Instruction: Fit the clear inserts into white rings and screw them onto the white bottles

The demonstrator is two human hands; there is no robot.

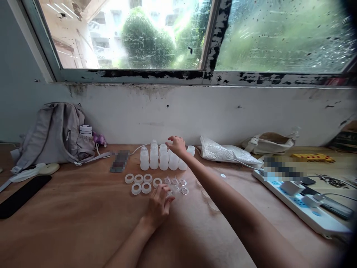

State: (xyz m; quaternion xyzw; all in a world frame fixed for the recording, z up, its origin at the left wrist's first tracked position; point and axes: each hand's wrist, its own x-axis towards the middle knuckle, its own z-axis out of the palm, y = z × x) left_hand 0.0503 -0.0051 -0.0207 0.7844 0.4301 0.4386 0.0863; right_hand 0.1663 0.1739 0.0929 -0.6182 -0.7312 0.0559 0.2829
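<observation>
Several frosted white bottles stand in rows near the wall. My right hand hovers over their tops, fingers apart, nothing visible between them. Nearer to me, several white rings lie on the table, with clear nipple-shaped pieces to their right. My left hand is low over the front of these pieces, its fingers curled down by the rings and clear pieces; whether its fingertips hold one is hidden. My right forearm partly covers some clear round pieces.
A grey backpack and black case are on the left, a phone beside the bottles. A silvery pouch, beige bag and white power strip with plugs lie to the right.
</observation>
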